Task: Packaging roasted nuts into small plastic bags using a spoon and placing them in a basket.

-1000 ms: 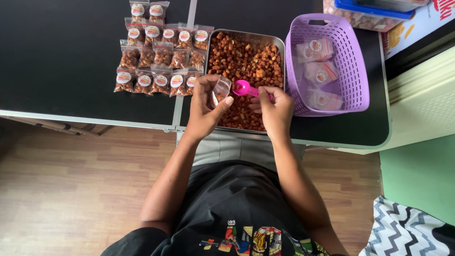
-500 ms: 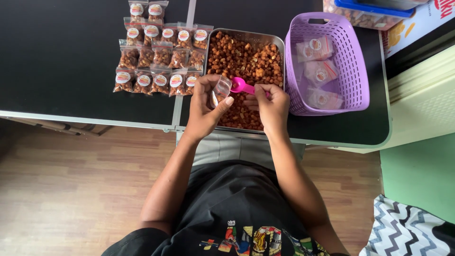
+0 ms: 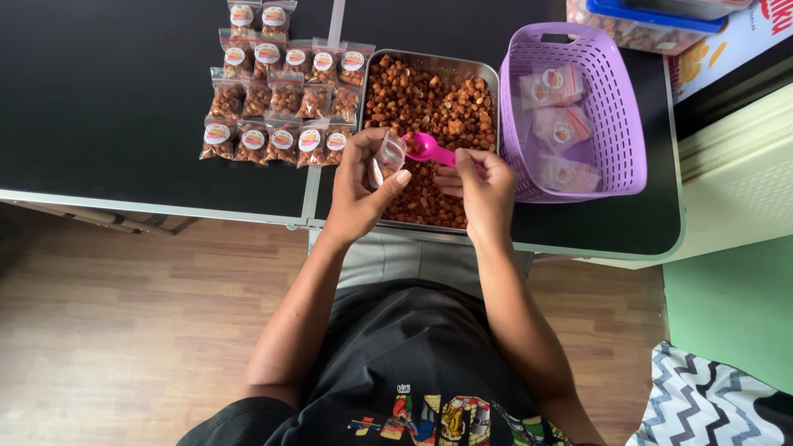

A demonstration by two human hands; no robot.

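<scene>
My left hand (image 3: pixel 362 183) holds a small clear plastic bag (image 3: pixel 387 157) open over the metal tray (image 3: pixel 429 63) of brown coated nuts (image 3: pixel 429 107). My right hand (image 3: pixel 483 182) grips the handle of a pink scoop (image 3: pixel 425 147), whose bowl sits right at the bag's mouth. Both hands hover above the near half of the tray.
Several filled, labelled snack bags (image 3: pixel 281 99) lie in rows on the black table (image 3: pixel 107 91) left of the tray. A purple basket (image 3: pixel 611 124) with empty labelled bags stands to the right. A container with a blue lid (image 3: pixel 652 18) is at the far right edge.
The pink scoop has stayed at the bag's mouth; both hands have shifted only slightly over the tray.
</scene>
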